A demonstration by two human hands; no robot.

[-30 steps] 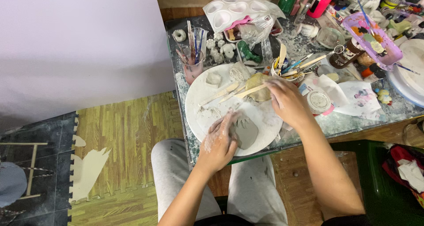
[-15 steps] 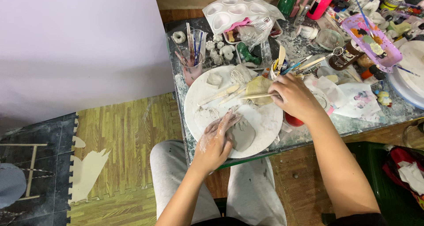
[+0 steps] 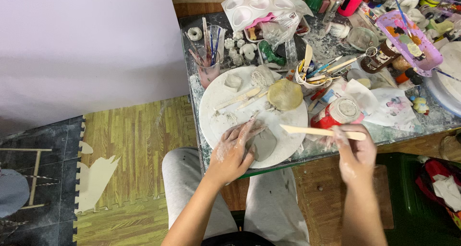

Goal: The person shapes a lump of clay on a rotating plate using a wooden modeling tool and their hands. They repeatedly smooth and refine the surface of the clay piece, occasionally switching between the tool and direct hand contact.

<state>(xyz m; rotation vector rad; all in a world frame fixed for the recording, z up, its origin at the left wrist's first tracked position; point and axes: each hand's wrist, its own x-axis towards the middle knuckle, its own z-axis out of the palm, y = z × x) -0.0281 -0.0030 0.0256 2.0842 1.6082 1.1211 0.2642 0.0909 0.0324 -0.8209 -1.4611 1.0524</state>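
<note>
While the head camera looks straight down, the left hand [image 3: 234, 152] lies flat and open, fingers spread against the left edge of a grey clay slab [image 3: 263, 144], pressing rather than gripping it. That slab sits at about five o'clock on the round white board [image 3: 221, 102], close to the rim that overhangs the table's near edge. The right hand [image 3: 356, 152] is closed around one end of a flat wooden modelling tool [image 3: 321, 131], whose blade points toward nine o'clock, its tip just over the board's right rim and a little apart from the clay.

Risks, as I judge them: the slab is so near the board's edge that a firm push from the tool could slide it off toward the lap. A red paint jar [image 3: 337, 114] stands just beyond the tool at twelve o'clock; a lifted wrist might knock it. Loose wooden sticks [image 3: 238, 99] lying at eleven o'clock on the board could catch a sleeve or smear the soft surface.
</note>
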